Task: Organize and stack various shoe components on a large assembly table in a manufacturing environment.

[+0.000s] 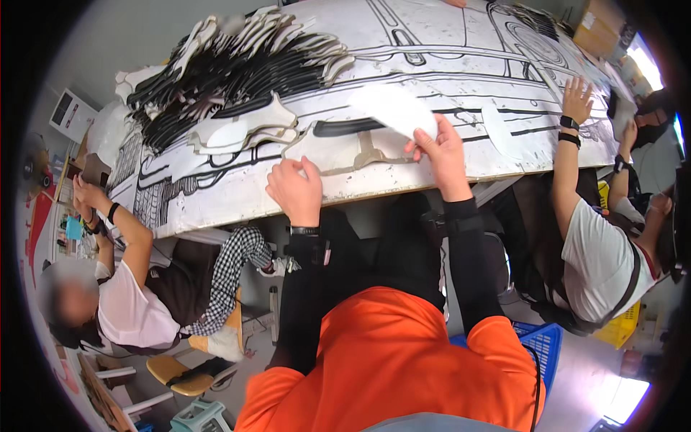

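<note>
Two hands are seen at the desk (216, 194) edge: a white cut-out sheet (392, 108) is pinched by the right hand (439, 147) at twelve o'clock, the beige piece (345, 155) pressed under the closed left hand (295, 189), best peeled slowly.

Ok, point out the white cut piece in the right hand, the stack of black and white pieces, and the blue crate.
white cut piece (392, 108), head view, its flat middle.
stack of black and white pieces (237, 72), head view, top of the pile.
blue crate (543, 342), head view, its rim.
</note>
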Available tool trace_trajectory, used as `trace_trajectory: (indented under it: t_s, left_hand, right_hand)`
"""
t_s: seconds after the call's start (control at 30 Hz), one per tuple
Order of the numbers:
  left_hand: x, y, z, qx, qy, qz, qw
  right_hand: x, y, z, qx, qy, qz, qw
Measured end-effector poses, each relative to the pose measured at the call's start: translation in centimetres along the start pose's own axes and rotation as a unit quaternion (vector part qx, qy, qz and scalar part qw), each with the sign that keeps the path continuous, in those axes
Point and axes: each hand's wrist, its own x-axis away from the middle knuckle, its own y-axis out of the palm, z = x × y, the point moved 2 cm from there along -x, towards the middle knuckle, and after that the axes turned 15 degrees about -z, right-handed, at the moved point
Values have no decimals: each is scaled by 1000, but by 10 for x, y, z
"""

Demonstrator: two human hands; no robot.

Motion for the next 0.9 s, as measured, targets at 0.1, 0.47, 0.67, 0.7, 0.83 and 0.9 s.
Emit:
trace_trajectory:
  t_s: [0.1, 0.47, 0.67, 0.7, 0.83, 0.9]
  left_hand:
    - [-12, -7, -4, -58, 3, 19, 998]
    - [-24, 11, 15, -9, 108, 54, 993]
    - [-31, 13, -15, 69, 178, 45, 981]
    - [-27, 10, -16, 70, 176, 63, 980]
    - [-20, 14, -2, -14, -4, -20, 1000]
    - [-19, 16, 5, -98, -41, -22, 994]
  right_hand:
    - [-6, 18, 21, -44, -19, 50, 998]
    - [12, -7, 20, -79, -24, 79, 993]
    - [5, -4, 45, -120, 11, 97, 988]
    - [5, -2, 45, -117, 13, 71, 991]
    - [9, -1, 29, -84, -4, 31, 996]
    - [10, -1, 24, -80, -10, 31, 996]
